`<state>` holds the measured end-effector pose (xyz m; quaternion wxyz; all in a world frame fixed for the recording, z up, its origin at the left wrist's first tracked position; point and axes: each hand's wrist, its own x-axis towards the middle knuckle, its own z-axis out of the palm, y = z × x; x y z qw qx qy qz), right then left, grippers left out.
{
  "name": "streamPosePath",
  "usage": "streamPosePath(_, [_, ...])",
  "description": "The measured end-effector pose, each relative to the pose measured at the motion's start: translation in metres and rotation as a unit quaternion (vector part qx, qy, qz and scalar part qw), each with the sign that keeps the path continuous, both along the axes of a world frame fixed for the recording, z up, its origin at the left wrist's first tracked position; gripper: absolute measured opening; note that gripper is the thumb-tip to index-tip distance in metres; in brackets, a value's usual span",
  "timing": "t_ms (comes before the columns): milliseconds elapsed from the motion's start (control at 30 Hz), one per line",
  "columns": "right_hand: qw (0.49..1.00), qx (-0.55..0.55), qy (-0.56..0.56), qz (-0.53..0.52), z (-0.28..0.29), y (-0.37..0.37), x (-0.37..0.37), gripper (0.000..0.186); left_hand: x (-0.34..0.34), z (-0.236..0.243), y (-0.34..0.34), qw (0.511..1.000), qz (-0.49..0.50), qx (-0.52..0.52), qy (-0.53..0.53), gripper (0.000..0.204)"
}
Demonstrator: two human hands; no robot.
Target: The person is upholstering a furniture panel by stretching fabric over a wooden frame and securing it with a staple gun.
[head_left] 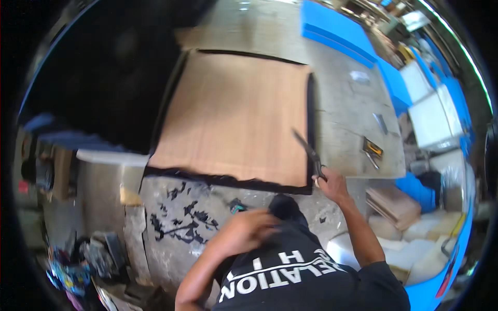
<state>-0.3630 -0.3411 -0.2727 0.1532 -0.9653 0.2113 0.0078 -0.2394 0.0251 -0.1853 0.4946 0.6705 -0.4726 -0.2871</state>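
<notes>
A large square wooden board lies in front of me with black fabric showing along its edges. My right hand is closed round the handles of dark scissors. Their blades reach over the board's right edge and point away from me, up and left. My left hand is in front of my body, short of the board's near edge. Motion smears its fingers, so I cannot see whether it holds anything.
Black scraps litter the grey surface at near left. A big black sheet spreads at far left. On the right are a yellow-and-black item, a metal tool and blue foam blocks. Stacked brown pieces lie at lower right.
</notes>
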Motion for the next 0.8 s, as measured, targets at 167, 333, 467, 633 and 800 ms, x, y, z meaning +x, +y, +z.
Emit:
streamPosePath(167, [0.953,0.107,-0.117,-0.258,-0.024,-0.121,0.005,0.041,-0.009,-0.093,0.082,0.812,0.061,0.576,-0.072,0.046])
streamPosePath(333, [0.937,0.165,-0.053,-0.303,-0.051,-0.246,0.058,0.034,0.024,-0.163,0.048,0.744,0.501,0.088,0.434,0.044])
streamPosePath(467, [0.991,-0.033,0.019,-0.13,-0.034,-0.266,0.09,0.031,0.064,-0.202,0.004,0.63,0.589,-0.109,0.494,0.045])
streamPosePath(633, [0.945,0.315,0.065,-0.055,-0.014,-0.163,0.15,0.057,0.086,-0.204,-0.029,0.5,0.723,-0.191,0.437,0.058])
streamPosePath(800, [0.937,0.307,0.029,-0.167,-0.014,-0.165,0.169,0.091,-0.003,-0.164,-0.093,0.571,0.659,-0.12,0.474,0.06])
